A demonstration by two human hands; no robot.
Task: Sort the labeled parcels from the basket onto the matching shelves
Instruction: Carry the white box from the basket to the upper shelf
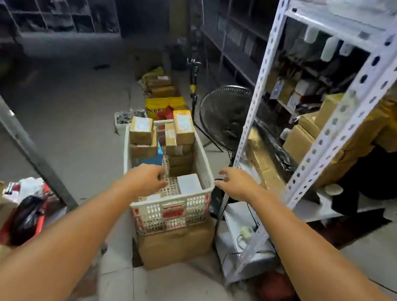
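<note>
A white plastic basket (205, 166) stands on a large brown box in the aisle, with several labeled cardboard parcels (142, 130) stacked at its far end and a flat white parcel (189, 184) near its front. My left hand (144, 177) hangs over the basket's near left part, fingers loosely curled, holding nothing. Just beyond the right rim, my right hand (234, 183) hovers with relaxed fingers and is empty. A white metal shelf rack (254, 102) with brown boxes rises on the right.
A black floor fan (222, 118) stands behind the basket beside the rack. More boxes and a yellow bag (163, 105) line the floor farther back. Parcels and a black bag (25, 218) pile up at the left, under a slanting grey shelf post (28, 150).
</note>
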